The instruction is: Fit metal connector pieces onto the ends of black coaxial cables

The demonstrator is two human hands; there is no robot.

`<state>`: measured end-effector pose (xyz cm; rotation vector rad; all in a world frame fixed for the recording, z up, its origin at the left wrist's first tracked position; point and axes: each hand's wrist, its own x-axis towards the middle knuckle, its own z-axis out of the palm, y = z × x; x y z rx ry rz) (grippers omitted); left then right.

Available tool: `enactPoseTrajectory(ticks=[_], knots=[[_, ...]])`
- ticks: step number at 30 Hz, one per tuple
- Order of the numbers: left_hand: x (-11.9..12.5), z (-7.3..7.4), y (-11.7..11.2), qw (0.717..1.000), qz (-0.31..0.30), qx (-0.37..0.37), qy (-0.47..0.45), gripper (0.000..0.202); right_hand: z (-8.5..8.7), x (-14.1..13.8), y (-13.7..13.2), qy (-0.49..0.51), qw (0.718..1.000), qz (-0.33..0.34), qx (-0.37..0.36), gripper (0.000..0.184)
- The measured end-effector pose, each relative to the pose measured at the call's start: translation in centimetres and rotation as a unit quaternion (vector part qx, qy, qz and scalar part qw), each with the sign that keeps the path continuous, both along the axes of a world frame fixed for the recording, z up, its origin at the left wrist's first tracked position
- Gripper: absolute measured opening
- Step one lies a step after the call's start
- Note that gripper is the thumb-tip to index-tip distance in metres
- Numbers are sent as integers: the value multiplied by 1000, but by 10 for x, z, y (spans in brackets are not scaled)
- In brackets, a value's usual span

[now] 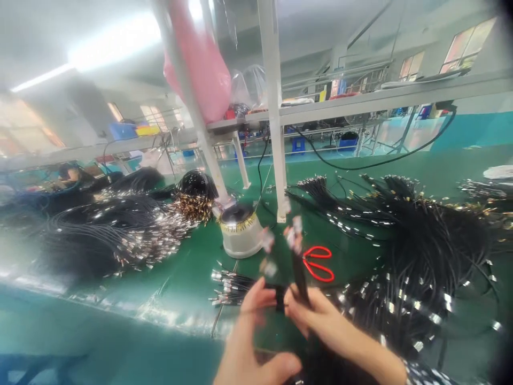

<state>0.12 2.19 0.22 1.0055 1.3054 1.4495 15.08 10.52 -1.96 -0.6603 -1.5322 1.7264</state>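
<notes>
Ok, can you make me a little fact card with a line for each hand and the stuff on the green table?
Left hand: open, thumb and fingers apart; contact unclear
Right hand: holding a narrow bundle of black cables, silvery ends blurred
Beyond the hands: red looped handles; white tapered tub
Left side: heaped black cables with silvery and gold-coloured ends
Right side: spread black cables with silvery tips
Surface: shiny green tabletop

Big pink plastic bag (206,75) sitting up at 11 o'clock, beside a white upright post (272,80), with a pretty glaring ceiling light (120,43) over at 10. There's a window (468,45) out at 2 and a black cord (348,169) sagging below the shelf rail (360,110) toward 3. Kinda blurry, but a small blue stool (298,142) shows up in the background between 1 and 2.
</notes>
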Motion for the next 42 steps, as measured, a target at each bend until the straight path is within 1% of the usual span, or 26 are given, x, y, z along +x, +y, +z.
enactPoseTrajectory(ticks=[1,2,3,4,5,7,8,9,10,11,13,15,18,21,23,25,27,31,34,36,38,40,42], knots=[[9,7,12,999,2,47,-2,85,1,-1,-5,-42,998,6,55,21],[17,12,22,998,-5,66,-18,69,3,0,-11,-89,990,7,111,25],[23,14,30,997,-27,60,-44,49,5,4,-15,-133,978,5,159,37],[28,14,37,994,-58,48,-85,37,8,9,-19,-168,967,6,191,50],[30,11,41,987,-93,34,-129,37,10,17,-21,-185,963,6,196,58],[30,-2,42,961,-178,2,-209,47,15,36,-21,-187,964,42,182,54],[28,-10,41,945,-229,-20,-233,51,16,45,-19,-176,968,60,170,51],[26,-18,39,931,-273,-45,-237,53,18,54,-16,-163,972,70,156,48],[24,-25,36,922,-301,-68,-236,54,19,61,-13,-152,977,62,138,43],[23,-30,33,915,-317,-89,-234,54,20,65,-10,-147,981,36,118,36],[23,-36,29,906,-325,-113,-246,52,21,64,-4,-146,986,-22,80,30],[25,-36,26,899,-327,-123,-265,51,24,54,0,-136,988,-52,50,30],[26,-35,25,905,-316,-136,-252,50,29,32,3,-106,993,-44,30,28],[27,-38,23,918,-291,-142,-229,52,36,13,5,-98,994,-28,41,27],[27,-43,23,927,-272,-145,-214,55,41,4,7,-92,994,-34,51,26],[28,-47,24,929,-268,-157,-199,59,47,-3,10,-84,994,-43,55,25],[30,-50,24,927,-279,-167,-185,62,53,-9,12,-74,995,-53,47,26],[30,-46,20,935,-280,-166,-140,60,60,-13,19,-32,997,-71,13,20],[29,-44,17,934,-290,-164,-128,61,57,-11,22,16,997,-50,-53,22],[27,-45,15,930,-302,-153,-140,60,52,-7,24,48,993,-31,-106,22],[26,-48,15,928,-308,-139,-156,59,47,-5,24,69,987,-25,-143,22],[25,-50,15,925,-313,-133,-169,59,43,-2,23,80,983,-27,-164,21],[24,-50,16,923,-314,-134,-176,57,41,-1,22,85,981,-36,-169,22]])
